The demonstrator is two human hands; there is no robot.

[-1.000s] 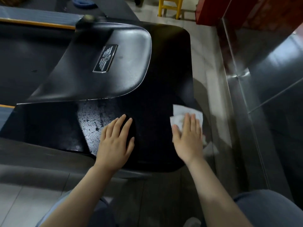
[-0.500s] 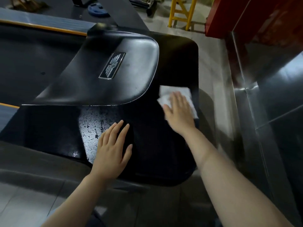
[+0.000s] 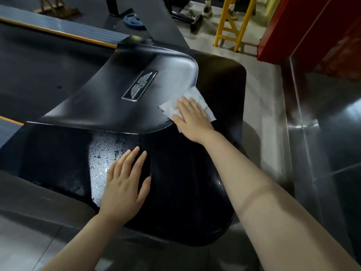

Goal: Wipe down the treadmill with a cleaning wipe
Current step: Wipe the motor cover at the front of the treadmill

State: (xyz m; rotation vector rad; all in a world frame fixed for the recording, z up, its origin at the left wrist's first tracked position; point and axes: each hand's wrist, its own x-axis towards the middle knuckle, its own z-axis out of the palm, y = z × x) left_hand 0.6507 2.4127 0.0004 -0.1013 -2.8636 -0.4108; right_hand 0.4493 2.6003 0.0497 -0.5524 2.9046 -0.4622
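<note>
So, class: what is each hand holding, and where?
Nothing is gripped. The right hand presses flat on the wipe; the left hand rests on the treadmill cover.

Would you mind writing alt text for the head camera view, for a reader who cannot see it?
A person's right hand presses a white cleaning wipe flat against the edge of a glossy black treadmill cover bearing a winged badge. The left hand rests flat, fingers straight, on the black surface below. A yellow ladder stands on the floor behind.

Place: gym, probably | Evidence: treadmill (image 3: 136, 90) with belt (image 3: 39, 61); blue weight plate (image 3: 134, 21); yellow frame (image 3: 232, 22); steel wall panel (image 3: 322, 133)
</note>
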